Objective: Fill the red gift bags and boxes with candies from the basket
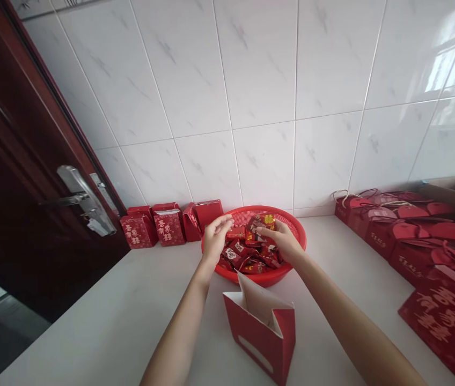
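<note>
At the far left of the frame stood a dark wooden door [18, 177] with a steel lever handle [78, 201]. Along the foot of the white tiled wall [251, 80], just right of the door, three small red gift boxes [169, 226] with printed characters stood side by side on the pale desk [131, 305]. In the middle of the frame, a round red plastic basket [292, 236] sat against the wall, holding a heap of red-wrapped sweets [243, 256]. The left hand [216, 237] hung over the basket's near left side with its fingers bunched, and whether they held anything could not be told. The right hand [280, 241] reached in from the other side, its fingers pinching a red-and-gold wrapped sweet [263, 222] at the top of the heap. Below the basket, at the lower middle, an open red paper box [262, 335] stood on the desk with its white-lined flap raised. At the right, flat red boxes with loop handles [406, 233] lay overlapping, and a large red box with bold characters [445, 324] filled the lower right corner
</note>
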Available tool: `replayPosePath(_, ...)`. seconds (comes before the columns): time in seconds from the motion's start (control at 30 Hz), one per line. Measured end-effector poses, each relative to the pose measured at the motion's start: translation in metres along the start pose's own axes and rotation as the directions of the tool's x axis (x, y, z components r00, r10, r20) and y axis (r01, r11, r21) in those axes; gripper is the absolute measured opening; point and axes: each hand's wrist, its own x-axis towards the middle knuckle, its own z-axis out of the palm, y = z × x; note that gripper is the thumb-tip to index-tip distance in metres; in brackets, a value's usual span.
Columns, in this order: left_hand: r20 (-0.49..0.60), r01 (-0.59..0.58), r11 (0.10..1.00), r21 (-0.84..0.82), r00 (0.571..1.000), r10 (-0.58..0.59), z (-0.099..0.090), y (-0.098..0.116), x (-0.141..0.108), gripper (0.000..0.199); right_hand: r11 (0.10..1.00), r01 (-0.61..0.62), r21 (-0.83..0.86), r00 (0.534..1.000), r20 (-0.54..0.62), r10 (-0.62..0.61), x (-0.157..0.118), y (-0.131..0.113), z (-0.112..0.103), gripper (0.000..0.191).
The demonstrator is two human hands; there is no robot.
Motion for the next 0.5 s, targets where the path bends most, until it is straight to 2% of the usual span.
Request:
replayPosePath(0.07, -0.131, 0.009, 1.0, 0.005, 0.991, -0.008, -0.004, -0.004, 0.003, 0.029, 1.0, 0.01, 0.012, 0.998, -0.061, -0.009, 0.0, -0.001, 0.0, 0.024)
replayPosePath(0.13, -0.141, 0.015, 0.989, 0.144, 0.99, 0.006, -0.009, -0.009, 0.008, 0.03, 1.0, 0.014, 0.025, 0.997, -0.077, -0.012, 0.001, -0.001, 0.0, 0.024)
replayPosePath(0.23, 0.002, -0.006, 0.903, 0.43, 1.0, 0.006, -0.015, -0.012, 0.018, 0.033, 0.999, 0.02, 0.037, 0.997, -0.077, -0.017, 0.002, 0.0, 0.0, 0.027)
replayPosePath(0.33, 0.119, -0.02, 0.818, 0.575, 0.991, -0.059, -0.023, -0.009, 0.032, 0.029, 0.999, 0.022, 0.045, 0.996, -0.085, -0.018, 0.002, 0.0, -0.001, 0.028)
replayPosePath(0.5, 0.276, -0.081, 0.614, 0.785, 0.933, -0.231, -0.036, 0.002, 0.058, 0.032, 0.997, 0.031, 0.075, 0.995, -0.102, -0.023, 0.004, 0.001, -0.002, 0.027)
